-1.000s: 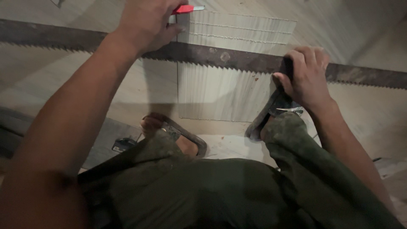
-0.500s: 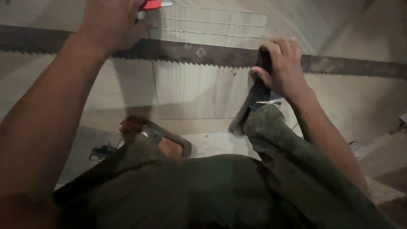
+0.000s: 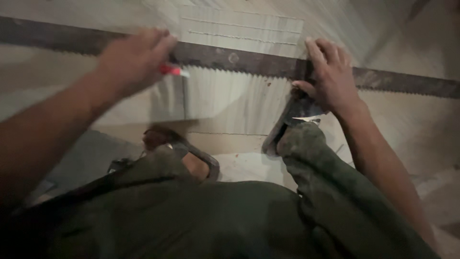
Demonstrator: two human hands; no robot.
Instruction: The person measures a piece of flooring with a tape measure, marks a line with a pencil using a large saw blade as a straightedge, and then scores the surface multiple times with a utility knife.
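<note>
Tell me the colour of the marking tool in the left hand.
Red, with a pale tip; the marking tool shows only in the head view, held by the left hand.

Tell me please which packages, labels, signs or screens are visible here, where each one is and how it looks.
None: no package, label, sign or screen is in view.
Left hand: holds a red marker against a long dark saw blade.
Right hand: presses on the blade.
Pale wooden board: lies under the blade, with thin drawn lines.

Saw blade [image 3: 239, 60] lies across board [image 3: 230, 100], between hands.
</note>
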